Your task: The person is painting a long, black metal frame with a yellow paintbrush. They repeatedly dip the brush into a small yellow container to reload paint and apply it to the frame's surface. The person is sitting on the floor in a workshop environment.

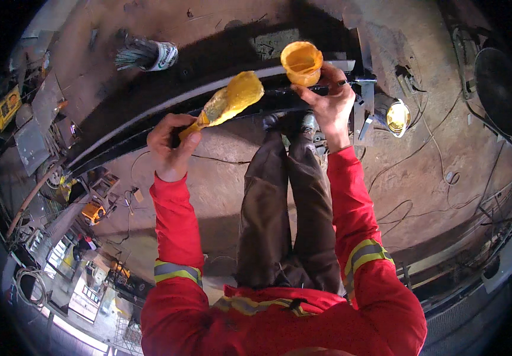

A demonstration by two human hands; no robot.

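Observation:
My left hand (173,142) is closed round the handle of a paintbrush (232,99), whose broad end is thickly coated in yellow and points up to the right. Part of its handle is hidden by my fingers. In my right hand (331,104) is a small round orange-yellow cup (303,62), tilted so its open mouth and stained inner wall show. My fingers grip the cup's lower right side. The brush tip is apart from the cup, to its left. Both hands are above a long dark steel beam (143,121) that crosses in front of my feet.
A lit work lamp (397,117) glows on the floor at right, with cables (431,133) trailing round it. Beyond the beam lies a white container of thin rods (166,56). Metal plates (30,145) and a yellow-orange box (93,212) crowd the left side.

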